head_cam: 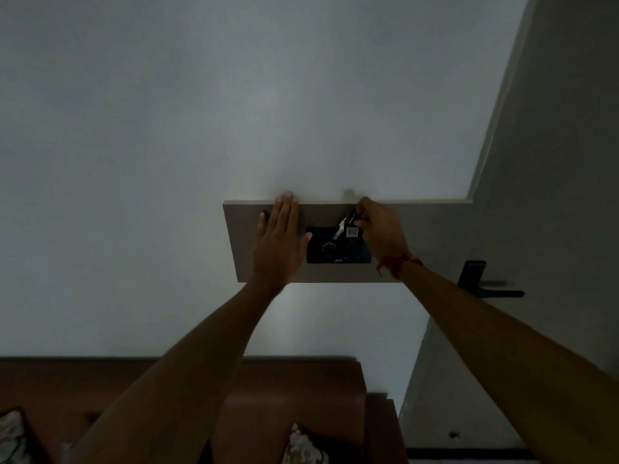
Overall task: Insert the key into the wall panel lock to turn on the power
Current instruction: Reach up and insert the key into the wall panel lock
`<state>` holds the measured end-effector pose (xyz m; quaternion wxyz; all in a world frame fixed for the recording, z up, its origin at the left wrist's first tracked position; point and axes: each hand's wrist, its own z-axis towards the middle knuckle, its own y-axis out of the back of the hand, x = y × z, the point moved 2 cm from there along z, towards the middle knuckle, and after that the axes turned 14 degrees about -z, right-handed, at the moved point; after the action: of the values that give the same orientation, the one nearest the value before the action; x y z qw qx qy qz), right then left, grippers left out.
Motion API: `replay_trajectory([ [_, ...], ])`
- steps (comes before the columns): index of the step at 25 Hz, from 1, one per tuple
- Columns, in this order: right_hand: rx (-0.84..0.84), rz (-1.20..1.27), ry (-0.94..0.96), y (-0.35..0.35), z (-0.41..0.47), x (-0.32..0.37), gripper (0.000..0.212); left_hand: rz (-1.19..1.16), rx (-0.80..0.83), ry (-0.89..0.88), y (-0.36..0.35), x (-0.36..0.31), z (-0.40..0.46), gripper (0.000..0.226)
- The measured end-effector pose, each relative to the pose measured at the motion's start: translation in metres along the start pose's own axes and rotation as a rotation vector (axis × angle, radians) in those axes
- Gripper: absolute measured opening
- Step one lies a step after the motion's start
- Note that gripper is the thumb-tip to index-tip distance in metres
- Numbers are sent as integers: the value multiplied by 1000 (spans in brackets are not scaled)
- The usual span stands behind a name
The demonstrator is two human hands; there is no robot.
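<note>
A black wall panel (351, 254) sits in a grey board (335, 274) on the white wall, in dim light. Its round lock (329, 246) is near the panel's middle. My right hand (380, 234) pinches the dark head of a silver key (339, 232), whose blade slants down-left with its tip just above the lock. I cannot tell whether the tip is inside it. My left hand (279, 242) lies flat and open against the board, just left of the panel, fingers pointing up.
A door (552, 195) stands to the right with a dark handle (485, 288). Below the board is a brown sofa (294, 390) with patterned cushions (303, 447). A red thread (395, 264) circles my right wrist.
</note>
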<state>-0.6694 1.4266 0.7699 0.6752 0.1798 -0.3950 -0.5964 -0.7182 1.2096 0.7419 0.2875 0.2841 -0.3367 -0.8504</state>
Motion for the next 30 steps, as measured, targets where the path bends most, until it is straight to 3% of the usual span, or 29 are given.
replay_trajectory([
  [5,22,-132,87,5,1,5,20,-19,-10,8,0,-2,-1,76],
  [9,-67,-406,230,15,0,19,46,-11,4,13,-1,-1,1,77],
  [14,26,-615,317,12,6,39,17,-25,7,10,1,-1,0,76],
  [19,134,-600,324,11,18,46,10,-12,37,17,3,-2,2,74],
  [24,310,-255,190,16,39,40,8,0,33,22,3,-4,2,76],
  [30,401,-311,351,26,33,28,18,1,21,17,1,-3,1,75],
])
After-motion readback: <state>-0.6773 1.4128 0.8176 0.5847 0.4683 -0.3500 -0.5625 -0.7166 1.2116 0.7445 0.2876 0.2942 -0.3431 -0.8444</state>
